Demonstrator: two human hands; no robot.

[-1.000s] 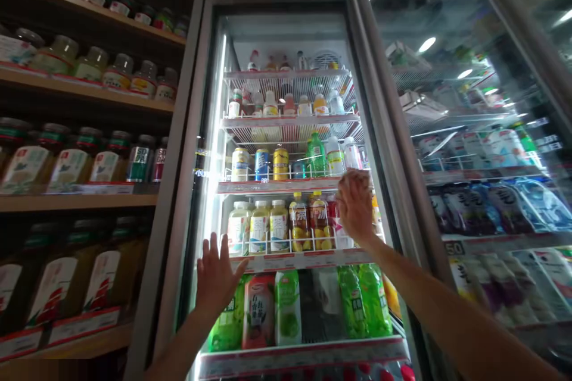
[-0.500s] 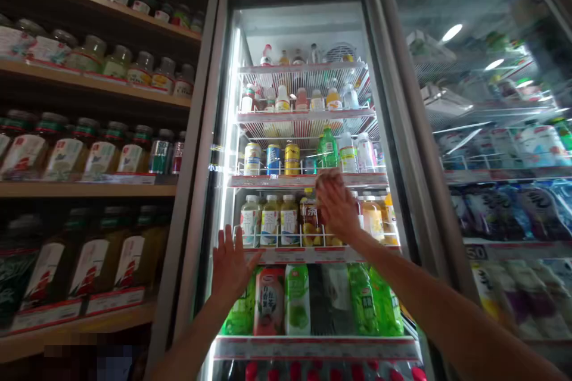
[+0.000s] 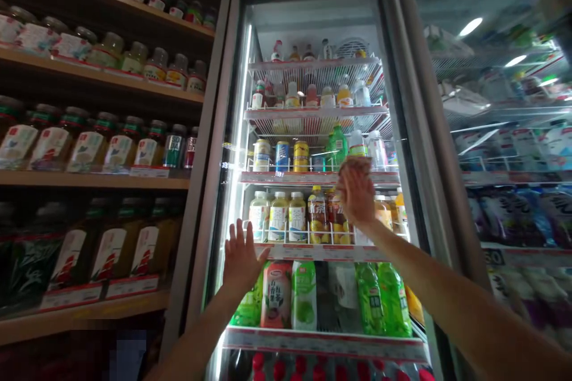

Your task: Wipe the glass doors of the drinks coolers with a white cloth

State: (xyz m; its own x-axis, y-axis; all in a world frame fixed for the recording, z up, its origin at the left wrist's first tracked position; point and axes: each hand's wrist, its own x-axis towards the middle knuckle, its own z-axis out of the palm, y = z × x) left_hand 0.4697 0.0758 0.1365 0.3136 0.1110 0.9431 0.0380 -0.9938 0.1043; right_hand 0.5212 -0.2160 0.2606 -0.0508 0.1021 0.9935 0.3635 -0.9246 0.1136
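My right hand [image 3: 358,197] lies against the glass door [image 3: 313,18] of a drinks fridge, fingers pointing up. Under its fingertips is a brownish-pink cloth [image 3: 357,164], pressed to the glass. Behind it, inside the fridge, are a green bottle [image 3: 339,146] and brown tea bottles [image 3: 318,214]. Lower and to the left, my left hand [image 3: 241,255] is spread with fingers apart, holding nothing. It appears to rest on the glass near the door's left side, in front of pale-labelled bottles [image 3: 277,217].
Wooden shelves [image 3: 89,178] with jars and bottles stand on the left. To the right is another glass-doored fridge [image 3: 513,149], showing reflections. Green bottles [image 3: 393,300] and cartons [image 3: 304,297] fill a lower fridge shelf, above several red caps [image 3: 319,372].
My right hand has slid with the cloth to the right across the glass, uncovering more of the tea bottles. My left hand stays about where it was. The whole view has shifted slightly.
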